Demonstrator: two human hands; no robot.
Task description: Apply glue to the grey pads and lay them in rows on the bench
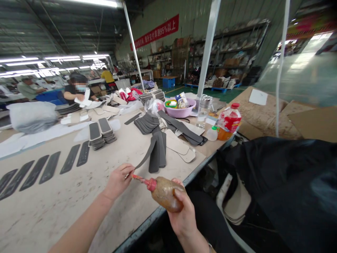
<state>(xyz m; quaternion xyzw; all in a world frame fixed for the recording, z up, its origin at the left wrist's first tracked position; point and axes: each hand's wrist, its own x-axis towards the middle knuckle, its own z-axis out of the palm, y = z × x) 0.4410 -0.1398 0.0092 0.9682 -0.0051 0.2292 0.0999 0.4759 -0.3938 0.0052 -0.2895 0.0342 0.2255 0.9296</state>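
Note:
My right hand (184,211) is wrapped around a brownish squeeze glue bottle (165,193), tilted with its red nozzle pointing left. The nozzle's tip is close to my left hand (119,181), whose fingers pinch the near end of a dark grey strip (146,154). That strip curves up toward a fanned pile of grey strips (158,151); whether it is apart from the pile I cannot tell. On the left of the table lie several dark, glossy strips (50,168) in a row. Beyond them stand stacks of grey, pale-edged pieces (95,131).
To the right are a drink bottle (228,121), a glass jar (203,111) and a lilac basin (181,111) of small items. Beige panels (177,143) lie beside the pile. A metal post (209,45) rises behind. Across the table sits a masked person (79,89) handling white pieces.

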